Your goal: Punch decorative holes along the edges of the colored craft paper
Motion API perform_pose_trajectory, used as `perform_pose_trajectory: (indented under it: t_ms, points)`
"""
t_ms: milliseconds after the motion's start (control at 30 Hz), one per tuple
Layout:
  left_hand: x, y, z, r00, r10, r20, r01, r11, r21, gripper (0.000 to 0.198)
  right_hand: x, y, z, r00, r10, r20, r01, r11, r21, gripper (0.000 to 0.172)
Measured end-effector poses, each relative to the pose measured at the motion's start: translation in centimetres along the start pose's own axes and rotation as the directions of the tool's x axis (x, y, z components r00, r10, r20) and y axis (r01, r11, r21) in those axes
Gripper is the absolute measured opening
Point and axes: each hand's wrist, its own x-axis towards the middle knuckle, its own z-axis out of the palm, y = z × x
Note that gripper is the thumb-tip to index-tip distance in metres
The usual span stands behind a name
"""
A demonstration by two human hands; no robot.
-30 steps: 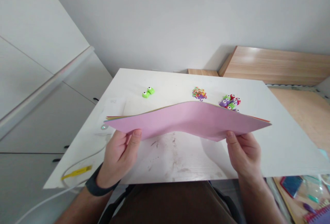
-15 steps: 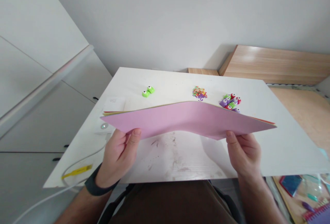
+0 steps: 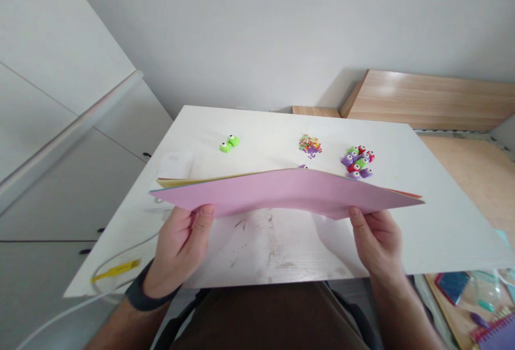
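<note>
A bowed stack of coloured paper sheets [image 3: 273, 191], pink on the side facing me, is held above the white table. My left hand [image 3: 185, 240] pinches its lower left edge, thumb on the pink face. My right hand [image 3: 376, 237] grips the lower right edge the same way. Yellow, blue and orange edges peek out behind the pink sheet. Beyond the stack lie two green pieces with googly eyes [image 3: 229, 143], a heap of tiny colourful beads [image 3: 309, 145] and a cluster of purple, red and green googly-eyed pieces [image 3: 357, 162]. Another purple piece [image 3: 303, 166] is mostly hidden behind the paper.
A pale cable with a yellow tag [image 3: 116, 270] runs over the left of the white table [image 3: 438, 226]. A white box-like item [image 3: 176, 165] sits partly behind the paper. White cabinets [image 3: 72, 178] stand at left. Lower right, a purple spiral notebook [image 3: 499, 334] and other items lie below table height.
The paper stack has come down slightly and tilted flatter, with both hands still on it. More of the eyed cluster and one purple piece now show above its top edge.
</note>
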Motion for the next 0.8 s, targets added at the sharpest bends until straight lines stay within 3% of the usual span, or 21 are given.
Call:
perform_pose_trajectory:
  t_ms: [267, 433, 600, 800]
  points:
    - [-0.3, 0.1, -0.6, 0.999, 0.050, 0.004, -0.050, 0.998, 0.023, 0.022, -0.9, 0.0, -0.4, 0.998, -0.029, -0.050, 0.030, 0.999, 0.026, 0.029]
    - [-0.3, -0.6, -0.2, 0.995, 0.097, 0.016, -0.097, 0.995, 0.023, 0.016, -0.9, 0.0, -0.4, 1.000, -0.020, -0.003, 0.020, 1.000, -0.018, 0.025]
    - [-0.3, -0.4, -0.1, 0.998, 0.069, 0.011, -0.068, 0.998, -0.006, 0.029, -0.9, -0.2, -0.5, 0.999, -0.007, -0.032, 0.006, 0.998, -0.058, 0.026]
    - [-0.5, 0.8, -1.3, 0.997, -0.033, 0.073, 0.030, 0.999, 0.035, 0.026, -1.4, -1.5, -1.8, 1.000, 0.005, 0.006, -0.004, 0.989, -0.145, 0.020]
